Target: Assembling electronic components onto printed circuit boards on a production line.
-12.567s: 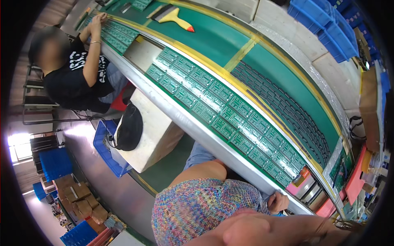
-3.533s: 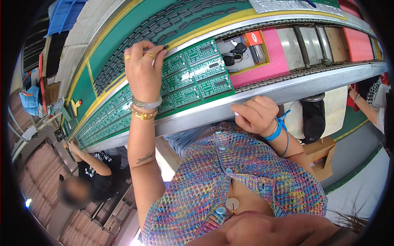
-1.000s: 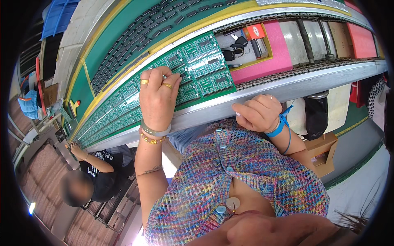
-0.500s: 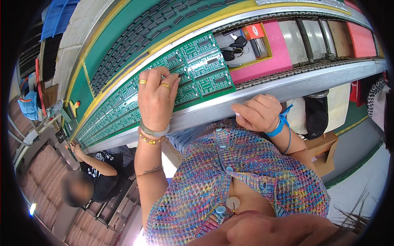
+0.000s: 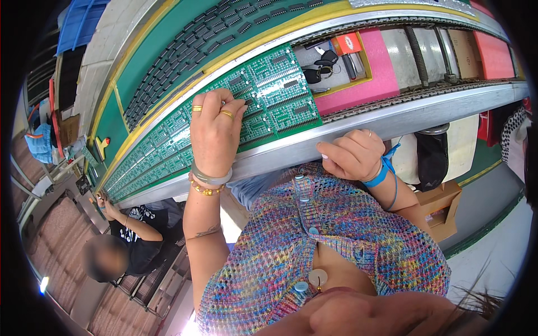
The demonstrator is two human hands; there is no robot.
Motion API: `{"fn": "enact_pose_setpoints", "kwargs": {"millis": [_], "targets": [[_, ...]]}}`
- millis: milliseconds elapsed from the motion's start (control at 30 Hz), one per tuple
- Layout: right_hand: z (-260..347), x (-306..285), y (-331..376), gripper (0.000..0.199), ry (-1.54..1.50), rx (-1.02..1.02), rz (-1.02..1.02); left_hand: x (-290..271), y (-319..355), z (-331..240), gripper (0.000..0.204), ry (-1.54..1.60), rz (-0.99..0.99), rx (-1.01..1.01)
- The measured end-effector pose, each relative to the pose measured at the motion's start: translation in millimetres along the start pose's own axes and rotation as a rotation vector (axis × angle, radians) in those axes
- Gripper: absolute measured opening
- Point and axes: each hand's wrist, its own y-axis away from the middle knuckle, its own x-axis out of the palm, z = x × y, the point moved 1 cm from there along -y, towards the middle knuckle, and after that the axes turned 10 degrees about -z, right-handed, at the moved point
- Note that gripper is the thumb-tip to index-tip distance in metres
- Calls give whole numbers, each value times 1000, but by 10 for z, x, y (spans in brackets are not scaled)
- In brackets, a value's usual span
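Observation:
My left hand [image 5: 216, 131] is over the green circuit boards [image 5: 288, 115], which lie in a long row along the rail. Its thumb and fingertips pinch a small black chip [image 5: 247, 102] at the board's surface; whether the chip is seated cannot be made out. More black chips sit on the boards among rows of pins. Curled up, my right hand [image 5: 353, 154] rests against the near metal rail [image 5: 280, 157], just right of the boards. The inside of that fist is hidden.
Beyond the boards, a green tray [image 5: 126, 87] with a yellow rim holds rows of loose black chips [image 5: 190, 42]. Right of the boards, an open box [image 5: 365, 63] contains keys and small items beside a pink sheet [image 5: 386, 67]. A co-worker [image 5: 140, 235] is at the far left.
My left hand has shifted very slightly at the same spot, still pinching the chip. My right hand stays put. The co-worker's hands have moved a little.

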Motion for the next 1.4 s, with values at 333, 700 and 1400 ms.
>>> {"fn": "enact_pose_setpoints", "kwargs": {"millis": [333,700,1400], "targets": [[-7,-27,-46,14,17,-11,32,-67,60,140,18,-78,-117,-43],[-9,8,-2,20,26,-9,9,-95,-152,446,19,-153,-195,-49],[0,-6,21,26,27,-22,19,-82,255,-185,19,74,28,-59]]}}
